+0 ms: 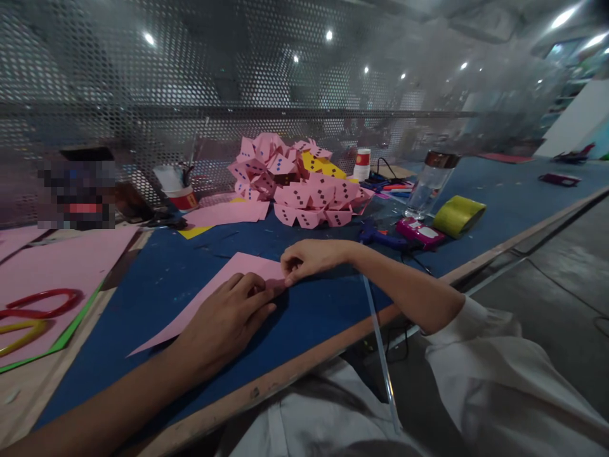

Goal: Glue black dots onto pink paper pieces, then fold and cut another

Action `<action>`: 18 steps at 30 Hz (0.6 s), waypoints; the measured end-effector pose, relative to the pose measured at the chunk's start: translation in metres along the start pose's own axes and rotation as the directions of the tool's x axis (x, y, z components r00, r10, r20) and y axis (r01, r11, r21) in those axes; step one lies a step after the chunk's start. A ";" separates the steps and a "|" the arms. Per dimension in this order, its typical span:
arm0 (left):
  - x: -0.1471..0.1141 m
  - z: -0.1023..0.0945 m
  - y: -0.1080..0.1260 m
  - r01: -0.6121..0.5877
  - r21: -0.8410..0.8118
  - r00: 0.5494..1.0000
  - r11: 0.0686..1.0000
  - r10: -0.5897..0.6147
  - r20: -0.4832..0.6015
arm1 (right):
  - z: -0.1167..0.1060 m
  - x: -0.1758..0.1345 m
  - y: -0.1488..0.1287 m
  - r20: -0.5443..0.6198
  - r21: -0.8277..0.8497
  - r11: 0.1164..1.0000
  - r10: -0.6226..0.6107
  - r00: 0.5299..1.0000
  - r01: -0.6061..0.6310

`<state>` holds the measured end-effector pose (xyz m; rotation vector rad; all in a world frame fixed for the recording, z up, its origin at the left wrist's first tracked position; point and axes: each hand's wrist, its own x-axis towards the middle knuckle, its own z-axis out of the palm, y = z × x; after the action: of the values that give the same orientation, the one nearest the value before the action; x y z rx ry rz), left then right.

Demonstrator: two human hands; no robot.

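A folded piece of pink paper [200, 301] lies on the blue tabletop in front of me, its long point reaching toward the lower left. My left hand [226, 320] rests over the paper's near side, fingers bent and pressing on its edge. Part of the paper is hidden beneath that hand. At the right end, my right hand [311, 259] pinches the paper's corner between thumb and fingers. The two hands are close together, with a small gap between their fingertips.
Behind the paper stand dotted pink folded-paper shapes [314, 200]. A blue glue gun [385, 238], magenta device [419, 232], tape roll [459, 216] and glass bottle [431, 187] are at right. Scissors [42, 304] lie on pink sheets at left. A clear stick [380, 355] overhangs the table edge.
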<state>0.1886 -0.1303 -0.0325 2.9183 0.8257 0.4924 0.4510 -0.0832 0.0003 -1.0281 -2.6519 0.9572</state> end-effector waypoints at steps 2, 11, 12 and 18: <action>0.000 0.000 -0.001 0.022 -0.069 0.999 0.997 -0.024 -0.028 | -0.001 -0.001 -0.001 0.000 0.001 1.000 0.009 1.000 -0.009; 0.003 -0.002 -0.009 0.216 -0.245 0.971 0.945 -0.234 -0.045 | 0.004 0.000 -0.006 -0.058 -0.050 0.999 0.010 0.998 -0.013; 0.003 -0.002 -0.009 0.230 -0.250 0.968 0.941 -0.247 -0.038 | 0.006 0.000 -0.007 -0.073 -0.054 0.998 0.015 0.997 -0.019; 0.004 0.000 -0.012 0.249 -0.257 0.965 0.934 -0.262 -0.020 | 0.009 0.001 -0.012 -0.077 -0.054 0.998 0.012 0.997 -0.016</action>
<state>0.1857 -0.1176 -0.0333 2.5294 1.0464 0.6046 0.4406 -0.0942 0.0007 -1.0740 -2.6250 0.8349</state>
